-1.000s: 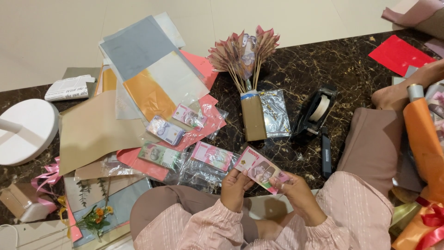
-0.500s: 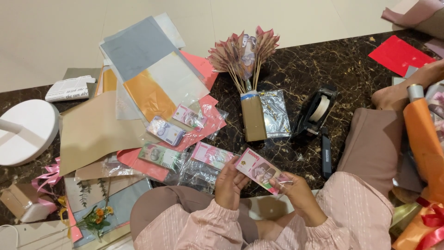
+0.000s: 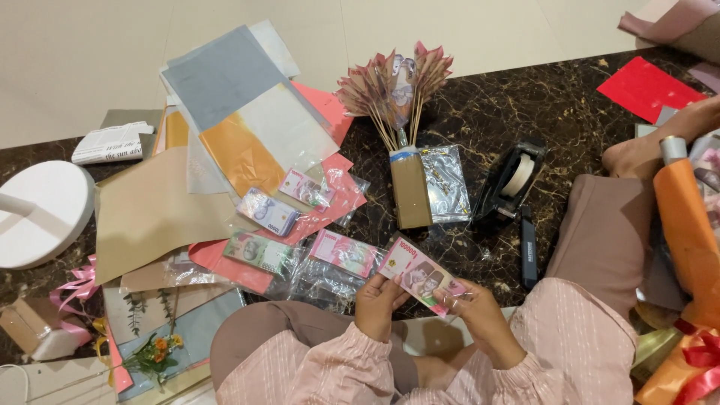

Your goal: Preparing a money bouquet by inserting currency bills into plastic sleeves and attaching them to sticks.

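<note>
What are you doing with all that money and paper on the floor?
A person sitting on the floor holds a pink banknote flat between the left hand and right hand. More banknote stacks lie in front, beside coloured paper sheets, a bouquet of folded notes and a tape dispenser.

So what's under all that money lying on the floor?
The banknote stacks lie in clear plastic sleeves on pink paper and tan paper. Whatever is beneath those sheets is covered.
</note>
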